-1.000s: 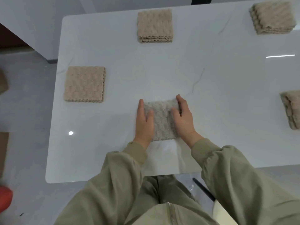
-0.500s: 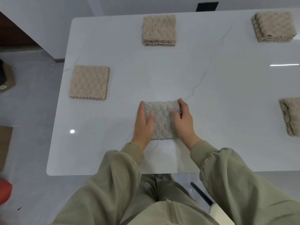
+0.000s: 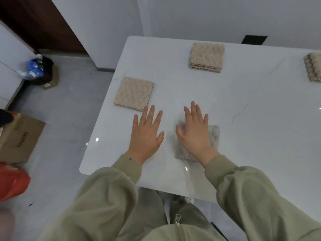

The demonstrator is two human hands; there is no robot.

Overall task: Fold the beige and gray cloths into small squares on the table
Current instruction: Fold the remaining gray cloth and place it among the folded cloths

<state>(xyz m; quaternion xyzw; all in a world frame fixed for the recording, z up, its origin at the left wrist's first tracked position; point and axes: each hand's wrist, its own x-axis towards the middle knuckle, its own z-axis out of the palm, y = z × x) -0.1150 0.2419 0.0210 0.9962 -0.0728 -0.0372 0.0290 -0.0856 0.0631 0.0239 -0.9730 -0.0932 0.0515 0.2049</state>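
Head view: a person in olive sleeves stands at a white table (image 3: 260,136), with both hands out over it.
Gray cloth (image 3: 215,136): folded into a small square near the table's front edge, lying mostly under the right hand; only its right side and near edge show.
Right hand (image 3: 194,134): palm down over the gray cloth with the fingers straight and slightly spread, gripping nothing. Blur hides whether it presses the cloth or hovers.
Left hand (image 3: 146,134): palm down over bare tabletop just left of the gray cloth, fingers straight and fanned, holding nothing.
Near beige cloth (image 3: 133,93): a folded square by the table's left edge, just beyond the left fingertips.
Far beige cloth (image 3: 206,57): folded, at the far edge.
Third beige cloth (image 3: 314,66): cut off by the right border.
Floor, left: a cardboard box (image 3: 19,138) and a black bin (image 3: 40,70).
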